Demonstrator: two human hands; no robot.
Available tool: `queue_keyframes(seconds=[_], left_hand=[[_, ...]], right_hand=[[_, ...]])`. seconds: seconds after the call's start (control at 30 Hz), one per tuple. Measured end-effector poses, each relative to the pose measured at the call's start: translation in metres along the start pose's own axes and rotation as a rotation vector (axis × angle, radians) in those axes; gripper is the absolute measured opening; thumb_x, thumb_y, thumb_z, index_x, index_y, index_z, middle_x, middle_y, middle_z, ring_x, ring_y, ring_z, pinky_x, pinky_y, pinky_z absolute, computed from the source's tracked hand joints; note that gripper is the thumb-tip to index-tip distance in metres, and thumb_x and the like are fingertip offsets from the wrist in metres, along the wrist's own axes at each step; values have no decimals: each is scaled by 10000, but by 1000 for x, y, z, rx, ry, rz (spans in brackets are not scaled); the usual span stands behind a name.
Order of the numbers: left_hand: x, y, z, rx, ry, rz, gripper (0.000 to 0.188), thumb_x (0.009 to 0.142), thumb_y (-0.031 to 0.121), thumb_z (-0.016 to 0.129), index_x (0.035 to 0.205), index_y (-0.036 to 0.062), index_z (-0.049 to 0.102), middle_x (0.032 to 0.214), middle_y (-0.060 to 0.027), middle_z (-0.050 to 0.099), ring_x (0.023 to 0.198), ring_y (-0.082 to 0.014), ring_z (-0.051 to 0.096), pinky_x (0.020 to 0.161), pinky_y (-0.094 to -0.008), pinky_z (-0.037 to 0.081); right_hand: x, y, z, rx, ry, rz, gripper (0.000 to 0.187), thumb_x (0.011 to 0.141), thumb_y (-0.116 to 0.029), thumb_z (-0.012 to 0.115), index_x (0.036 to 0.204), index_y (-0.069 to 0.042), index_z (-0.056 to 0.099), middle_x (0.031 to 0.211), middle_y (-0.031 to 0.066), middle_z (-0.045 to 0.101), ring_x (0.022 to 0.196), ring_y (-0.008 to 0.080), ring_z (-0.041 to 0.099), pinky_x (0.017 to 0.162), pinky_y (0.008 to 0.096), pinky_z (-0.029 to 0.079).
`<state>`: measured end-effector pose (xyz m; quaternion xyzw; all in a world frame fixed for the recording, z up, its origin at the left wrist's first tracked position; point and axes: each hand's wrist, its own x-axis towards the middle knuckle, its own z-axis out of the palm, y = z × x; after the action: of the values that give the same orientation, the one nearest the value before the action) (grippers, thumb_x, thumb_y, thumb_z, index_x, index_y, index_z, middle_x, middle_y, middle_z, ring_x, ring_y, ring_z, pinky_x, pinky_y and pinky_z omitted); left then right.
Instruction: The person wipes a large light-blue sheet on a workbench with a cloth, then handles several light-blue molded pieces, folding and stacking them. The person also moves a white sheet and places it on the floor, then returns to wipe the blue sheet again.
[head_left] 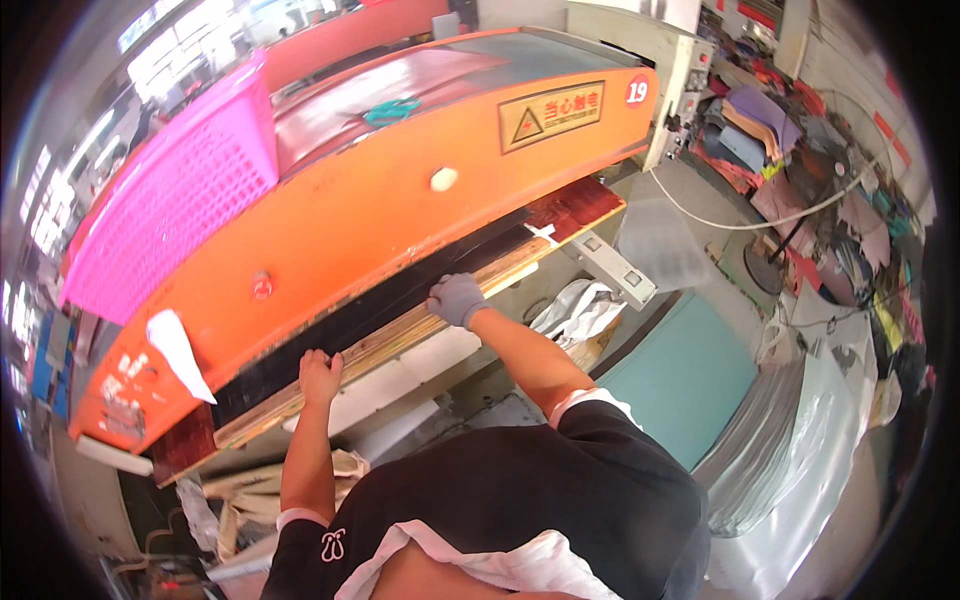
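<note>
A long black sheet [385,315] lies on a layered wooden board [400,335] in the slot beneath the orange press beam [370,220]. My left hand [320,375] is bare, its fingers curled over the near edge of the sheet and board. Farther right along that edge is my right hand [457,300], in a grey glove, with its fingers bent and closed at the sheet's border. The fingertips of both hands are partly hidden. A strip of white tape [541,234] sits near the board's right end, by a dark red surface [580,205].
A pink perforated basket [190,200] rests on the press at left. A control box [615,270] juts out at the board's right. Stacked teal sheets [685,375] stand beside me at right, with grey sheets [760,450] nearer. Scrap material [800,150] is heaped far right.
</note>
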<state>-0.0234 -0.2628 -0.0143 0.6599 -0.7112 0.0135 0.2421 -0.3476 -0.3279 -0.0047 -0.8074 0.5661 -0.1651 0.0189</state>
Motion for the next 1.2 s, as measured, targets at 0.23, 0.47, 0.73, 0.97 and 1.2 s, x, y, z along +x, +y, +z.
queue_keyframes(seconds=[0.23,0.47,0.73,0.97,1.2], left_hand=[[-98,39,-36,58,-206,112,403,772,416,627,801,18,569,870,-148,553,893,-331,539,738,-436,452],[-223,79,-78,-38,-364,337,468,695,469,700,836,47,552,881,-94,523,875,-279,517,749,-392,423],[-340,110,-103,-300,-347,336,443,710,469,700,785,66,532,795,-65,517,774,-247,540,652,-371,434],[-308,108,-114,-394,-72,340,411,812,374,623,1074,62,571,1112,-104,531,1084,-303,473,912,-457,358],[-280,115,-89,34,-585,267,662,898,492,451,1432,147,267,1524,-50,138,1408,-265,77,1121,-502,75]], right_hand=[[-108,-7,-7,39,224,-48,301,793,-336,523,658,-101,654,721,108,605,719,302,584,650,443,434],[-240,-40,-40,19,277,95,204,734,-250,614,609,-88,621,638,107,578,638,323,573,613,435,443],[-279,-69,-67,283,436,171,430,769,-332,665,1051,-25,558,1001,186,569,952,355,546,790,425,449],[-215,-110,-71,141,-85,564,856,643,-542,693,1303,-59,438,1431,243,250,1203,420,411,997,413,380],[-230,-140,-81,-83,-182,592,881,650,-518,667,1366,-97,372,1465,183,240,1209,401,408,974,411,405]])
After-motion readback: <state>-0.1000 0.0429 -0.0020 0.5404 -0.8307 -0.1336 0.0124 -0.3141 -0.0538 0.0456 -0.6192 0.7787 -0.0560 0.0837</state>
